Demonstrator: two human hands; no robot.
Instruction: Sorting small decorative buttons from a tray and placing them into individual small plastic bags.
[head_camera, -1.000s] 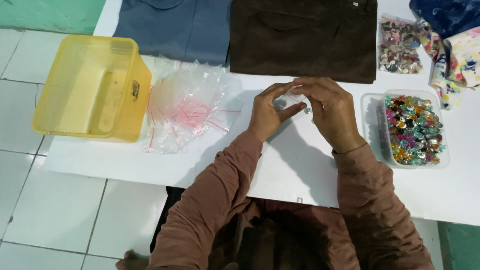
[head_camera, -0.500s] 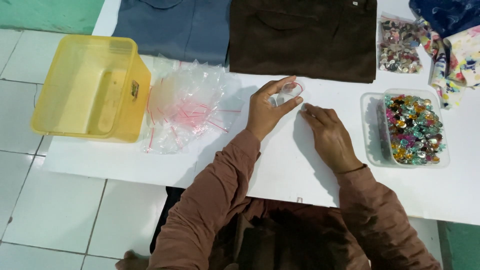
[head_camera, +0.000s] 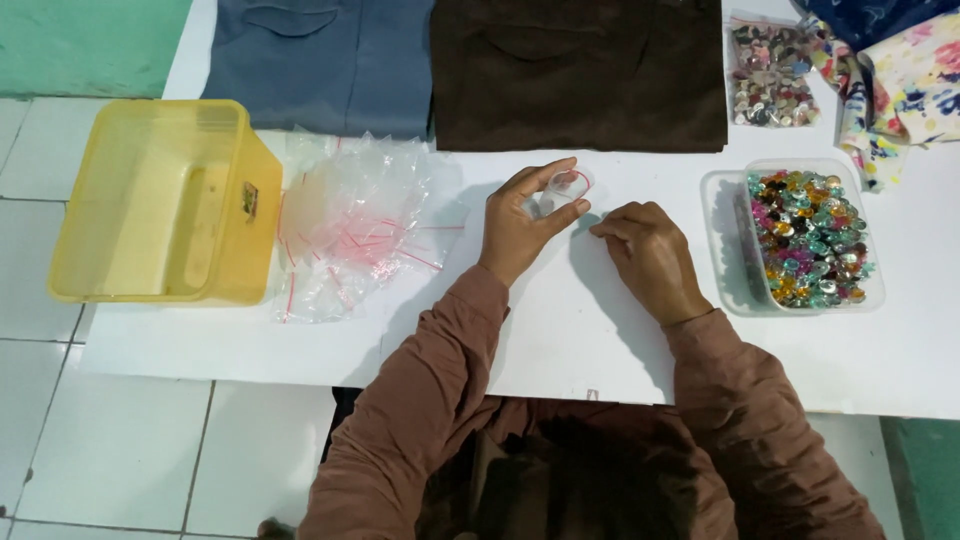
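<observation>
In the head view, a small clear plastic zip bag with a red seal line (head_camera: 562, 190) is pinched between the thumb and fingers of the left hand (head_camera: 522, 222), held just above the white surface (head_camera: 560, 330). The grip of the left hand is closed on that bag; whether anything lies inside it cannot be told. The right hand (head_camera: 650, 255) rests beside it on the surface, its fingers curled loosely and grasping nothing that can be seen.

A heap of empty clear zip bags with red strips (head_camera: 355, 225) lies to the left, next to an empty yellow plastic tub (head_camera: 165, 205). To the right stands a clear rectangular container of multicoloured shiny beads (head_camera: 808, 238).

The thin, slick film is held by a few fingertips only, so the bag could slip. Should the seal be left partly open, small contents might be spilled across the surface.
</observation>
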